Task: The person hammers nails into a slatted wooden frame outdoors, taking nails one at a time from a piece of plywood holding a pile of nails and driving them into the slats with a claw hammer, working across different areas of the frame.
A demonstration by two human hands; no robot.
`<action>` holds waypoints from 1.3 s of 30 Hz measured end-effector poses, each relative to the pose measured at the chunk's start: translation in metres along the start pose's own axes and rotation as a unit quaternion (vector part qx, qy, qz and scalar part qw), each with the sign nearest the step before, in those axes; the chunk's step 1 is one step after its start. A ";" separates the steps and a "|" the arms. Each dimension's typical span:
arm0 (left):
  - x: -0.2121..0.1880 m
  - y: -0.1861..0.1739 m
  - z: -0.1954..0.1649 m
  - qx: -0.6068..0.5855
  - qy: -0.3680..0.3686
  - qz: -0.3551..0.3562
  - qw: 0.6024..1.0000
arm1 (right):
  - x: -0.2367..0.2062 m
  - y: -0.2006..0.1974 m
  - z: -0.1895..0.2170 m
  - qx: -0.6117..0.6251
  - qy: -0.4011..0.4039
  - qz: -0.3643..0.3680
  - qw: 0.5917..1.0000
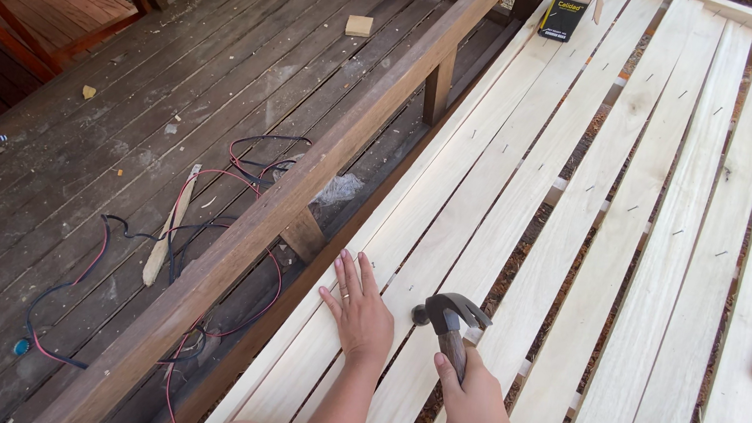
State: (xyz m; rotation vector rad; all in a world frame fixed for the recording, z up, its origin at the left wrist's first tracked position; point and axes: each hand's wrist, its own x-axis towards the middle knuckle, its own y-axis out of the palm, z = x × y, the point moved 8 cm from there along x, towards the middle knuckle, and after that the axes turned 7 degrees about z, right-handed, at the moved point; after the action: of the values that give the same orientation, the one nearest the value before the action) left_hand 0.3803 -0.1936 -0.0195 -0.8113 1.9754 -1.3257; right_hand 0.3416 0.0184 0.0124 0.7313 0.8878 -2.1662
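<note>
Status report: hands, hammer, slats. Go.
Left hand flat on pale slat. Right hand gripping claw hammer, head at slat surface. Nothing in the way.

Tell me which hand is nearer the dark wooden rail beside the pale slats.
Left. The left hand lies flat on the outermost pale wooden slat, close to the dark wooden rail. The right hand grips a claw hammer farther in, away from the rail.
</note>
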 end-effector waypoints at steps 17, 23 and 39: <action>-0.060 -0.033 -0.152 -0.269 0.181 -0.022 0.946 | -0.083 -0.207 -0.015 0.064 -0.077 -0.109 0.989; -0.138 -0.026 -0.324 -0.339 0.306 0.004 0.889 | -0.144 -0.301 -0.048 0.122 -0.129 -0.190 0.965; -0.271 0.105 -0.560 -0.280 0.456 0.113 0.837 | -0.167 -0.442 -0.271 0.392 -0.160 -0.329 0.844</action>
State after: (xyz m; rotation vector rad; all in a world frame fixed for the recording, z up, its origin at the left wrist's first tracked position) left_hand 0.1019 0.3610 0.0948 -0.1016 3.1891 -1.0709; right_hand 0.1752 0.5237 0.1299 0.4032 -0.0009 -3.2041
